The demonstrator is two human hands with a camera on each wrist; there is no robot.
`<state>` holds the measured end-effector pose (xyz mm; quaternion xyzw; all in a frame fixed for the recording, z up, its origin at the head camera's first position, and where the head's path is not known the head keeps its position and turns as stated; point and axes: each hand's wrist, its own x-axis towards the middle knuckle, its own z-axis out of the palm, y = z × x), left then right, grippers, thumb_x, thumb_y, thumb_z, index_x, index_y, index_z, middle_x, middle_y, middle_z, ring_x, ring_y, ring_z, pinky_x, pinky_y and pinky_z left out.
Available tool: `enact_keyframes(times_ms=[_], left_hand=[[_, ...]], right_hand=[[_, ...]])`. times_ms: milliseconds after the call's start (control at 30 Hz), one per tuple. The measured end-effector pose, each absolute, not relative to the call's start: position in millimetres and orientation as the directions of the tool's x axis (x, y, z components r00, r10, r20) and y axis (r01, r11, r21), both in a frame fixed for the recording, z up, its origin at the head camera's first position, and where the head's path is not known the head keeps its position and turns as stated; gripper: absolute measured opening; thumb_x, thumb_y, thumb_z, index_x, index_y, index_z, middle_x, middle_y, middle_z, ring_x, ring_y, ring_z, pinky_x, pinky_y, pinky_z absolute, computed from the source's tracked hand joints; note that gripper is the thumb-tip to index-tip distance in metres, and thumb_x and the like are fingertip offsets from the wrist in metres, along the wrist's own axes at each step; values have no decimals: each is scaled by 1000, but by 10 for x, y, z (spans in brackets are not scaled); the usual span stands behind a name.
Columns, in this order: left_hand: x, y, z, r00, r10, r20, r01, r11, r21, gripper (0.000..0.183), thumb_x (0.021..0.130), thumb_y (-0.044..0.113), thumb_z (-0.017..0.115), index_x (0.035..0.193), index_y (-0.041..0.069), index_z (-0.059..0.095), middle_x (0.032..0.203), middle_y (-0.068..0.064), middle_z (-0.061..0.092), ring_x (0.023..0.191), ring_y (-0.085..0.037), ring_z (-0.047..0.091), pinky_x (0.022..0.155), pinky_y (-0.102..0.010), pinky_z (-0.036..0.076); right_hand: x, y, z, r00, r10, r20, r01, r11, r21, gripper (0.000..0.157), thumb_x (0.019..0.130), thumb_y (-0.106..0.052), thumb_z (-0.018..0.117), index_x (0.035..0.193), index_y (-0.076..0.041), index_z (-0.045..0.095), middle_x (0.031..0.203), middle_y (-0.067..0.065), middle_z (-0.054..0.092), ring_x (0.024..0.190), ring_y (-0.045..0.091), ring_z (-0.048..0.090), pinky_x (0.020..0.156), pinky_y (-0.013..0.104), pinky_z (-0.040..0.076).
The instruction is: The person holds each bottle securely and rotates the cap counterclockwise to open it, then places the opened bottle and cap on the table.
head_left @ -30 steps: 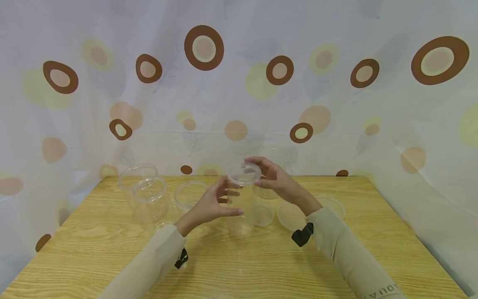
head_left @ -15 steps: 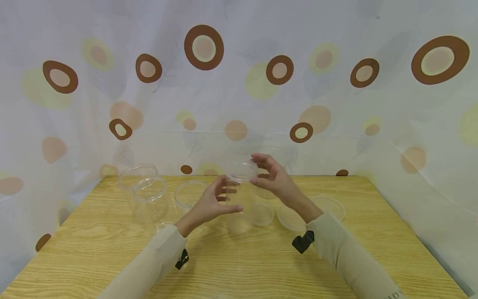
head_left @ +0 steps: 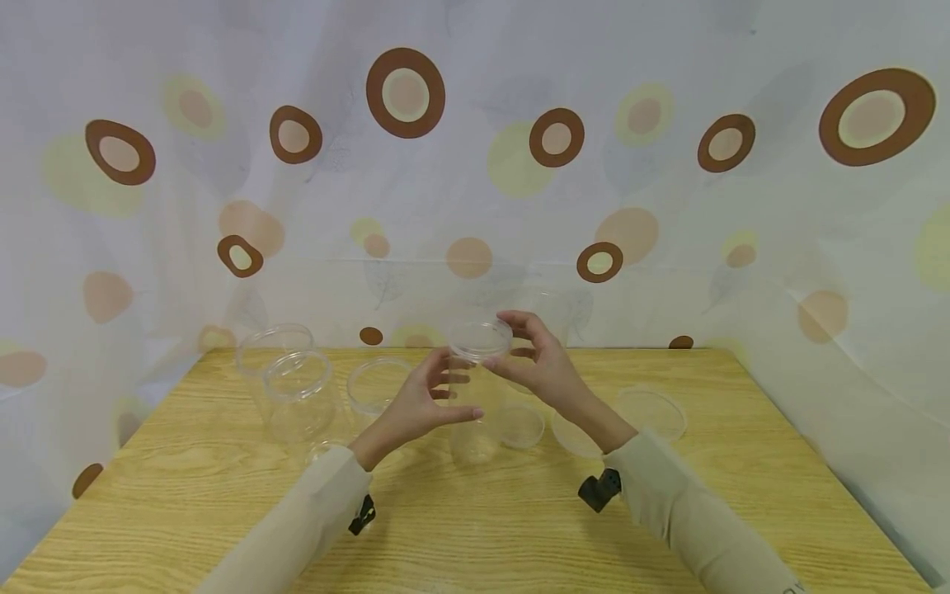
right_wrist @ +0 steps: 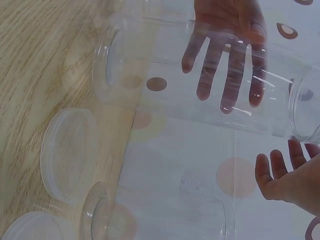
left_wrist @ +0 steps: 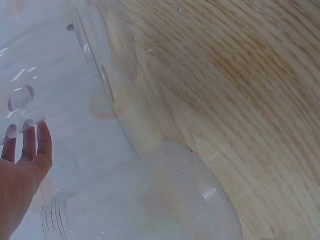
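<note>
A tall clear plastic jar (head_left: pixel 475 450) stands upright near the middle of the table, with a clear round lid (head_left: pixel 481 332) on its mouth. My left hand (head_left: pixel 417 404) grips the jar's body from the left, thumb in front and fingers behind. In the right wrist view the fingers of that left hand (right_wrist: pixel 225 62) show spread through the clear wall. My right hand (head_left: pixel 545 363) holds the lid's right side, thumb at its near edge and fingers at the far edge. The right wrist view has the right hand (right_wrist: pixel 295 180) beside the jar's top end.
Several clear open jars, among them a short one (head_left: pixel 298 412) and a wider one (head_left: pixel 275 332), stand on the left of the table (head_left: pixel 475 544). Loose clear lids (head_left: pixel 522 427) lie to the right. Another jar stands behind my right hand. A patterned sheet (head_left: pixel 475 181) hangs at the back.
The jar and lid have shifted slightly left. My right thumb drew back to the lid's right side, then moved left along its near edge. My left hand has hardly moved.
</note>
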<state>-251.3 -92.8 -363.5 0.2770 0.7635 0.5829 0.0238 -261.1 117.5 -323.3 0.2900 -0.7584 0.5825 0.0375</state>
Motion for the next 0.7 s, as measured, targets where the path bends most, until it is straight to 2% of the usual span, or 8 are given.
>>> enact_keyframes(times_ms=[200, 367, 467, 533, 700], left_hand=[[-2414, -919, -3520, -836, 472, 281, 390, 150, 908, 71, 76, 5, 73, 134, 18, 35, 132, -12, 47, 118, -34, 48, 94, -55, 39], [-2409, -917, -3510, -823, 497, 273, 384, 134, 913, 72, 75, 5, 74, 134, 19, 36, 130, -11, 48, 118, -35, 48, 94, -56, 39], [-2414, -919, -3517, -819, 510, 264, 377, 131, 917, 72, 74, 5, 74, 134, 18, 36, 129, -11, 49, 118, -33, 49, 94, -54, 40], [-2413, -920, -3519, -819, 514, 254, 370, 137, 919, 72, 74, 5, 74, 134, 17, 36, 129, -11, 49, 118, -32, 50, 94, -51, 41], [-2515, -939, -3659, -813, 516, 270, 395, 147, 907, 74, 74, 13, 76, 134, 25, 35, 129, -5, 49, 116, -25, 52, 91, -42, 45]], right_hand=[[-2688, 1245, -3239, -795, -486, 363, -453, 78, -888, 60, 85, -17, 66, 135, -10, 35, 135, 12, 39, 122, 26, 40, 98, 46, 38], [-2772, 1342, -3240, -733, -607, 305, -361, -32, -932, 62, 87, -20, 62, 140, -11, 31, 140, 17, 32, 120, 22, 43, 92, 35, 45], [-2813, 1381, -3239, -685, -663, 301, -335, -80, -939, 62, 89, -18, 60, 141, -9, 28, 142, 19, 29, 121, 18, 41, 92, 30, 44], [-2829, 1396, -3236, -661, -688, 299, -326, -96, -940, 63, 89, -19, 60, 142, -9, 27, 141, 16, 31, 122, 16, 41, 93, 28, 43], [-2832, 1403, -3206, -641, -710, 293, -317, -102, -943, 66, 89, -19, 60, 143, -7, 24, 139, 5, 36, 122, 15, 40, 94, 26, 41]])
